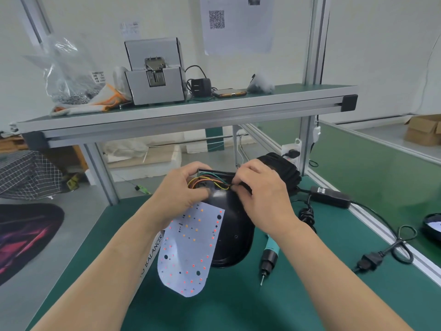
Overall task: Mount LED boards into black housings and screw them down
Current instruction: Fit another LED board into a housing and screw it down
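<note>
The white box lettered BALANCER (pixel 154 250) lies mostly hidden under the white LED-dotted board (pixel 191 247) (its first letters unreadable).

shelf (pixel 191 111): phone (pixel 229 93), plug adapter (pixel 199 87), gloves (pixel 95 103) | table (pixel 238 306): power brick (pixel 330 196) | far right: cardboard boxes (pixel 423 131)

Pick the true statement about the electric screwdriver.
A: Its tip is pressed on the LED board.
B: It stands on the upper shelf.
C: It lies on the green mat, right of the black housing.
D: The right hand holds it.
C: the electric screwdriver lies untouched on the green mat, right of the black housing, while the left hand and right hand work at the wires.
</note>
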